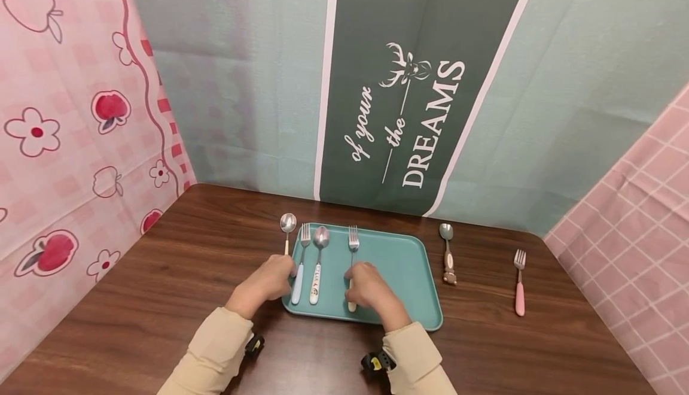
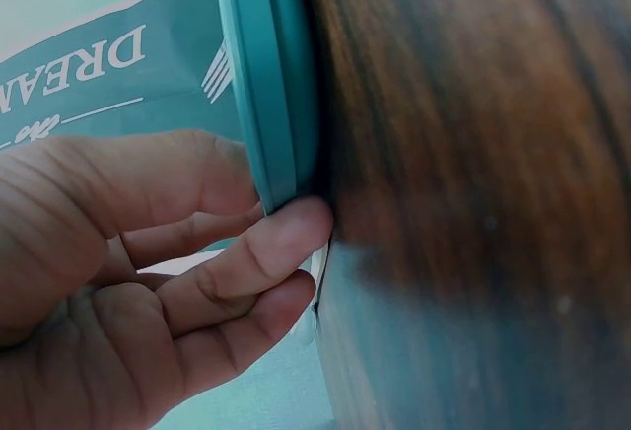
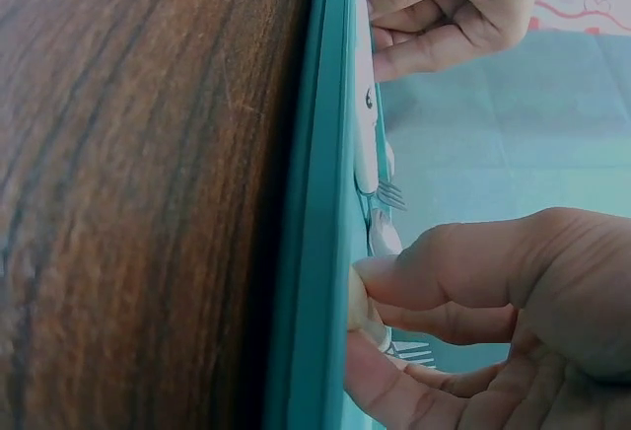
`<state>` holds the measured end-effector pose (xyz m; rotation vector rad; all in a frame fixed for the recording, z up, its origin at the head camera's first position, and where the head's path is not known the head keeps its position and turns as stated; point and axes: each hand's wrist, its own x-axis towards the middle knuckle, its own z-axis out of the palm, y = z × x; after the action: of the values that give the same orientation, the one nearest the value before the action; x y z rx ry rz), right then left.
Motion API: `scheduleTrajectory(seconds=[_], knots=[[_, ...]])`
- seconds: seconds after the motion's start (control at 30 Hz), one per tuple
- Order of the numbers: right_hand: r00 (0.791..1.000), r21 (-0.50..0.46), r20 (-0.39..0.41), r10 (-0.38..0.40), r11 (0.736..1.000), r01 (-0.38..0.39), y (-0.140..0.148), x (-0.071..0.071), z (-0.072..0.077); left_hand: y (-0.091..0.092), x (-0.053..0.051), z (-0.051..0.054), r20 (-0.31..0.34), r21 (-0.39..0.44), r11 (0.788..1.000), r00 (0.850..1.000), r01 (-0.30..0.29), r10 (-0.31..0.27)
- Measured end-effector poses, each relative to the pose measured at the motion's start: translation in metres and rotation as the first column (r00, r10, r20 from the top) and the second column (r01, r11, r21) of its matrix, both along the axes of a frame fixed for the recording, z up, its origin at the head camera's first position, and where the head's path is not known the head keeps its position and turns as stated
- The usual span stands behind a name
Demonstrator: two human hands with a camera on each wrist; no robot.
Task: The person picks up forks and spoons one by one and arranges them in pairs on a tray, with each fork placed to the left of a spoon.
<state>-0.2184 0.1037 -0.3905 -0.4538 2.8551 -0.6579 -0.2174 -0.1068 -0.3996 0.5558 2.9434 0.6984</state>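
Note:
A teal tray [image 1: 401,275] lies on the table, with a blue-handled fork [image 1: 298,284] and a spoon with a patterned white handle [image 1: 315,284] side by side at its left. My right hand [image 1: 371,287] pinches the cream handle of a fork [image 1: 353,239] above the tray's middle; the handle's end shows between thumb and finger in the right wrist view. At the tray's left edge, my left hand [image 1: 274,276] grips the cream-handled spoon [image 1: 287,223], its fingers [image 2: 291,238] down by the table and its thumb against the rim. Most of that handle is hidden.
To the right of the tray, a spoon with a brown figured handle [image 1: 449,257] and a pink-handled fork [image 1: 520,287] lie on the wooden table [image 1: 484,353]. Cloth hangs behind the table and on both sides.

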Motion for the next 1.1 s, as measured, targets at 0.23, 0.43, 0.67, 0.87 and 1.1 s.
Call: scheduleTrajectory(seconds=[0.23, 0.43, 0.67, 0.87, 1.1], knots=[[0.998, -0.002, -0.065, 0.025, 1.000, -0.025, 0.0014, 0.0004, -0.0035, 0.0001, -0.0008, -0.0015, -0.011, -0.001, 1.000, 1.000, 0.004, -0.004], [0.997, -0.019, -0.069, 0.017, 1.000, -0.018, 0.0009, 0.0013, -0.0033, 0.0007, -0.0004, -0.0002, -0.004, -0.009, 1.000, 1.000, -0.001, 0.001], [0.998, -0.036, -0.061, 0.016, 0.999, -0.018, 0.0013, 0.0015, -0.0048, 0.0008, -0.0005, -0.0014, -0.011, -0.011, 1.000, 1.000, -0.002, 0.001], [0.999, -0.069, -0.032, 0.007, 0.998, -0.010, 0.0013, 0.0024, -0.0044, 0.0012, 0.0002, -0.0004, 0.009, -0.017, 1.000, 1.000, -0.010, 0.011], [0.999, -0.058, -0.047, 0.012, 0.998, -0.014, 0.0020, 0.0018, -0.0052, 0.0016, 0.0002, -0.0008, 0.004, -0.029, 1.000, 1.000, -0.007, 0.007]])
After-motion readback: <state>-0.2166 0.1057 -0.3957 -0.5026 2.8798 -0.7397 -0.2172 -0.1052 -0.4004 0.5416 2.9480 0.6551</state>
